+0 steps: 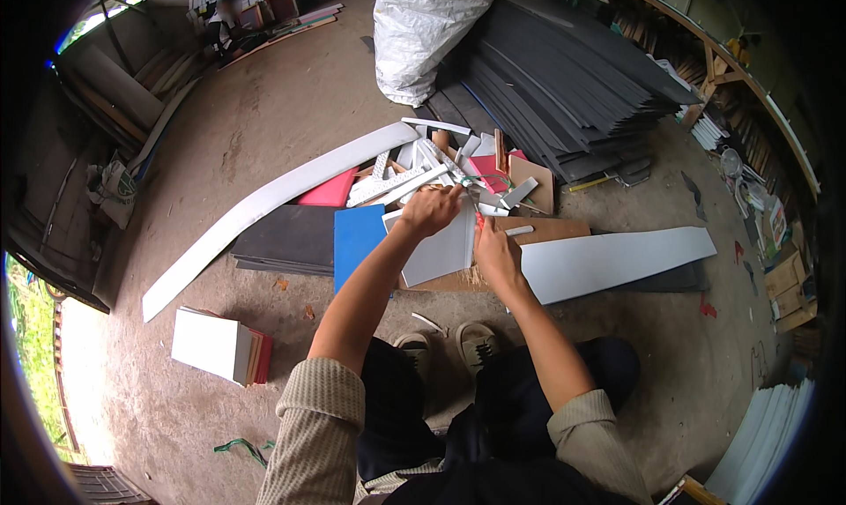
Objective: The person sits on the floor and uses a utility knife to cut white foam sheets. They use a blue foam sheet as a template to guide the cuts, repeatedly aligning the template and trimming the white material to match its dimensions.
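The pale-grey sheet is thin, flat and straight-edged. It lies on the brown board, set at a slight angle, with the blue sheet to its left. Its upper portion is partly covered by the left hand. The tool has an orange-red handle, is held in the right hand and stands near the sheet's right edge. Its working end is too small to identify.

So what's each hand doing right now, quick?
Left hand: curled by the white board; can't tell if it holds anything.
Right hand: closed, holding a red handle.
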